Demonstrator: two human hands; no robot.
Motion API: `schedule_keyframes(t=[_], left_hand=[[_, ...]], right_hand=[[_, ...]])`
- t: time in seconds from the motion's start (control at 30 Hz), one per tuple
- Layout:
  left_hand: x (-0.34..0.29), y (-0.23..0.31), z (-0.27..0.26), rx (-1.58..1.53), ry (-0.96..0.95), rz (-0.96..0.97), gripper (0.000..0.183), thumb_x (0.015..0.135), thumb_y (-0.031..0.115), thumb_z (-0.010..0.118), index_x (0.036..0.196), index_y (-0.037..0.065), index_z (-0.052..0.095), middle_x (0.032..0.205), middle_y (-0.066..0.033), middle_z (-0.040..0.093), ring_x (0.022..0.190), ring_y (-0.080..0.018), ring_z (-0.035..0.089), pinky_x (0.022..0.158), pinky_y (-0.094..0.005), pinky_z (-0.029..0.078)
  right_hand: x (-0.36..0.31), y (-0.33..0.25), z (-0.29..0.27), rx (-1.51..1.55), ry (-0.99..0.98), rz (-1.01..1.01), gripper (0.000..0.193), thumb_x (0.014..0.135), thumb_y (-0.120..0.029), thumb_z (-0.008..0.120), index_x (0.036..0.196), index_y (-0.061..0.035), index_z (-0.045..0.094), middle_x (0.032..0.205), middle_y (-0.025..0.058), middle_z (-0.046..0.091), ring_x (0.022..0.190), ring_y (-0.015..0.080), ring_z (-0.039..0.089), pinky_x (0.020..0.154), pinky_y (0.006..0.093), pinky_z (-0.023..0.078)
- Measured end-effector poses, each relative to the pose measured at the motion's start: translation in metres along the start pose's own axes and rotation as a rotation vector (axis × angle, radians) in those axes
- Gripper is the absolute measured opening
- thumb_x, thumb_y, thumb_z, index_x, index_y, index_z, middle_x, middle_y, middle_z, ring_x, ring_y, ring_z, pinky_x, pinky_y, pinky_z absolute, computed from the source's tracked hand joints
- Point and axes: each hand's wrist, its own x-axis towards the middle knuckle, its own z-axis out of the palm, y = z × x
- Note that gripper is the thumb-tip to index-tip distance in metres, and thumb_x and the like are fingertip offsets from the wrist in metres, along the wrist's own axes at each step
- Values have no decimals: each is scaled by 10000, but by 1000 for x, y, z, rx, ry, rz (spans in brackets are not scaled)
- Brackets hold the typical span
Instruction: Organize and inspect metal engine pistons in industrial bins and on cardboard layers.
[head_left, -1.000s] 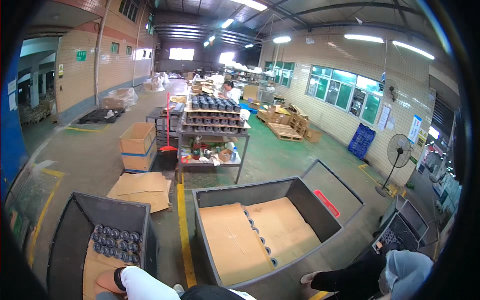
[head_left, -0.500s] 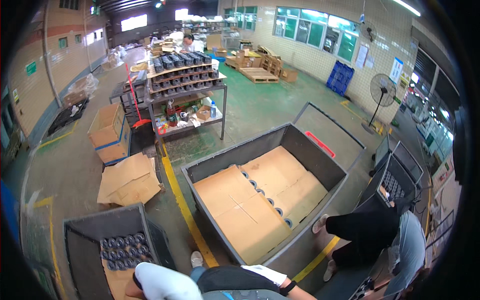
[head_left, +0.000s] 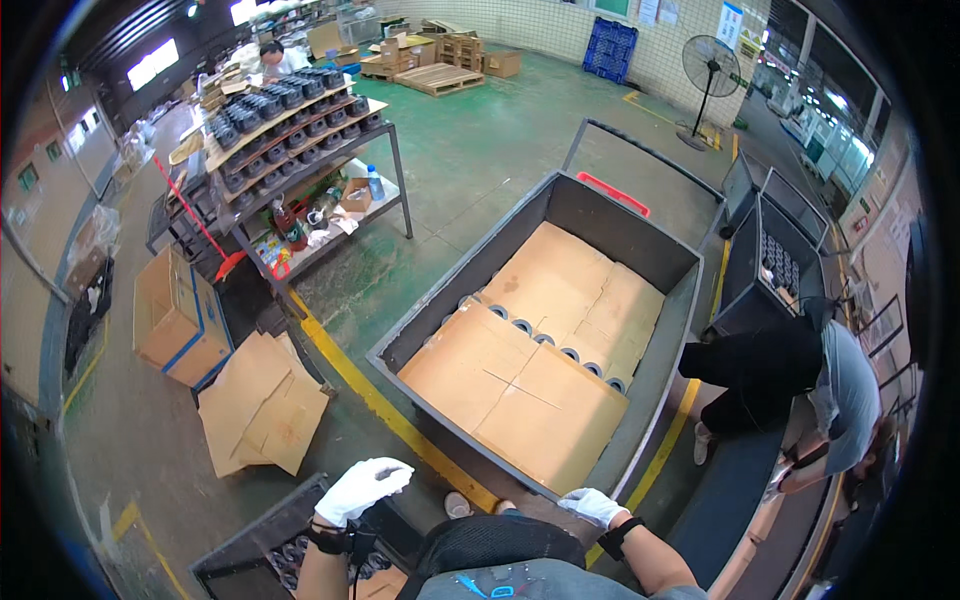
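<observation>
Both my hands wear white gloves. My left hand (head_left: 366,488) is raised above the small dark bin (head_left: 318,492) at the lower left. Its fingers are loosely curved, and nothing shows in them. Dark round metal parts (head_left: 290,562) and cardboard lie in that bin, partly hidden by my arm. My right hand (head_left: 594,507) is closed on the near rim of the large grey cart (head_left: 470,462); its fingertips are partly hidden. Inside the cart, cardboard sheets (head_left: 520,390) cover a layer, with several grey rings (head_left: 545,340) showing along the gap between them.
A co-worker (head_left: 845,390) bends over at the right beside another cart with parts (head_left: 780,262). Flattened cardboard (head_left: 265,405) and a carton (head_left: 180,315) stand on the left. A table (head_left: 400,190) carries stacked dark parts (head_left: 285,110). A fan (head_left: 708,90) stands at the back.
My left hand has come up out of the lower-left bin into view, with nothing visible in it. My right hand has come to the cart's near rim. The view has turned right and down.
</observation>
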Motion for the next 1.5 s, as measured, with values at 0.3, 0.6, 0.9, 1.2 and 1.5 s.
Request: schedule_keyframes(t=[0.3, 0.6, 0.9, 1.2, 1.5], left_hand=[[157, -6, -78, 51, -120, -162, 310, 927, 233, 668, 1155, 25, 641, 945, -32, 672, 791, -93, 606, 688, -234, 492], [378, -46, -148, 983, 698, -44, 770, 774, 549, 709, 1292, -3, 564, 1076, -212, 684, 1018, -365, 655, 898, -463, 511], [448, -53, -124, 1096, 547, -332, 484, 787, 524, 690, 974, 79, 712, 884, -174, 714, 850, -365, 697, 766, -460, 553], [448, -45, -120, 1035, 583, -305, 336, 761, 430, 742, 777, 98, 696, 746, -154, 694, 694, -367, 688, 645, -458, 551], [446, -57, -129, 1047, 589, -242, 309, 742, 386, 767, 758, 87, 692, 708, -138, 676, 660, -356, 677, 618, -451, 544]], right_hand=[[158, -31, 13, -251, 13, -115, 422, 854, -430, 581, 1091, -111, 721, 1110, 170, 694, 1054, 337, 648, 953, 395, 490], [376, -66, -12, -527, 179, 174, 241, 829, -146, 589, 1015, -119, 739, 1058, 141, 719, 946, 324, 709, 806, 445, 576], [468, -60, -25, -982, 418, 75, 124, 803, -128, 613, 746, -147, 721, 724, 58, 701, 683, 216, 705, 518, 377, 497], [481, -60, -83, -718, 453, -94, 111, 836, -132, 559, 821, -104, 666, 736, 105, 706, 651, 280, 711, 518, 453, 543], [563, -66, -246, -991, 774, 43, 69, 859, -127, 554, 906, -117, 603, 694, 105, 626, 619, 256, 683, 549, 377, 559]])
